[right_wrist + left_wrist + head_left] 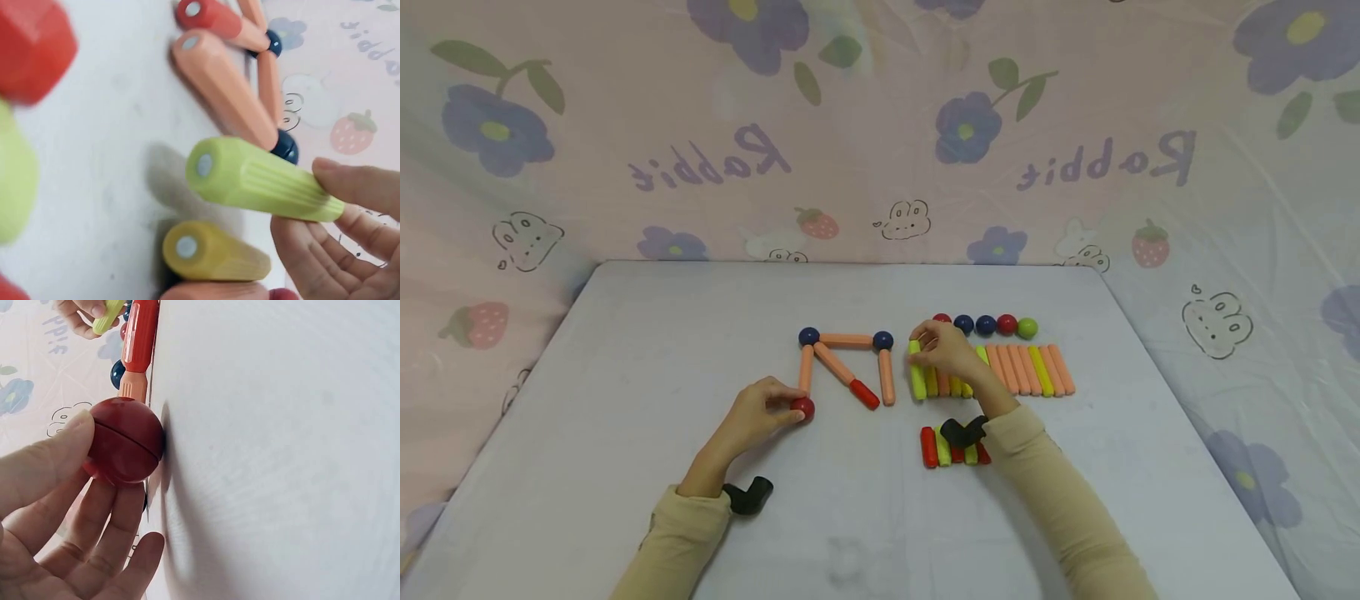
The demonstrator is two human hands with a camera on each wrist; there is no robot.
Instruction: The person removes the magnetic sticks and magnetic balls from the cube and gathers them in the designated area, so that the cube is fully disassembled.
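Note:
My left hand (pixel 758 418) pinches a red ball (pixel 803 409) between thumb and fingers. The ball touches the lower end of a peach stick (pixel 806 370) on the table. That stick belongs to a frame with two dark blue balls (pixel 883 341), a top stick (pixel 846 341), a right stick (pixel 887 377) and a slanted peach stick ending in a red stick (pixel 864 394). With thumb and fingertips, my right hand (pixel 949 350) holds a lime-green stick (pixel 256 181) near its far end. A metal disc shows in its near end. It hangs beside a yellow stick (pixel 212 253).
A row of peach, yellow and green sticks (pixel 1022 371) lies right of the frame. Behind it, red, blue and green balls (pixel 1007 324) form a line. Short red and green sticks (pixel 929 447) lie nearer, partly under the right wrist's black mount (pixel 964 433). A printed curtain (pixel 850 167) closes the back.

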